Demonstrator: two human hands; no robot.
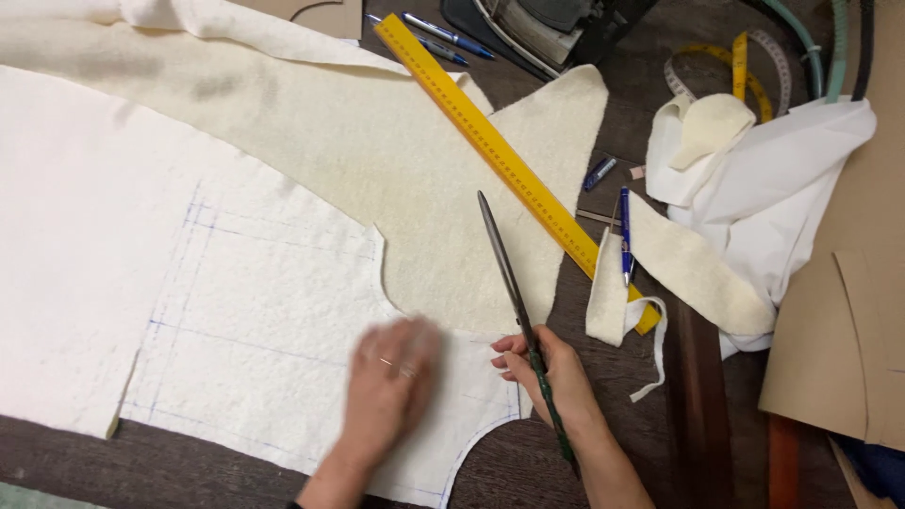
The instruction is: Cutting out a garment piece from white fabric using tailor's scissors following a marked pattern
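My left hand point(388, 382) lies flat, a little blurred, on a white fleece piece point(255, 320) marked with blue pen lines. My right hand point(551, 372) grips long scissors point(509, 278) by their green handles; the closed blades point up and away over a cream fleece piece point(377, 151). The white piece has a curved cut edge near my right hand. A long yellow ruler point(500, 155) lies diagonally across the cream fleece.
Fleece scraps point(693, 269), white cloth point(782, 188), blue pens point(624, 231), a yellow tape measure point(740, 61) and an iron point(542, 28) sit to the right and top. Brown cardboard pattern pieces point(848, 320) lie at the right edge. The table is dark wood point(528, 462).
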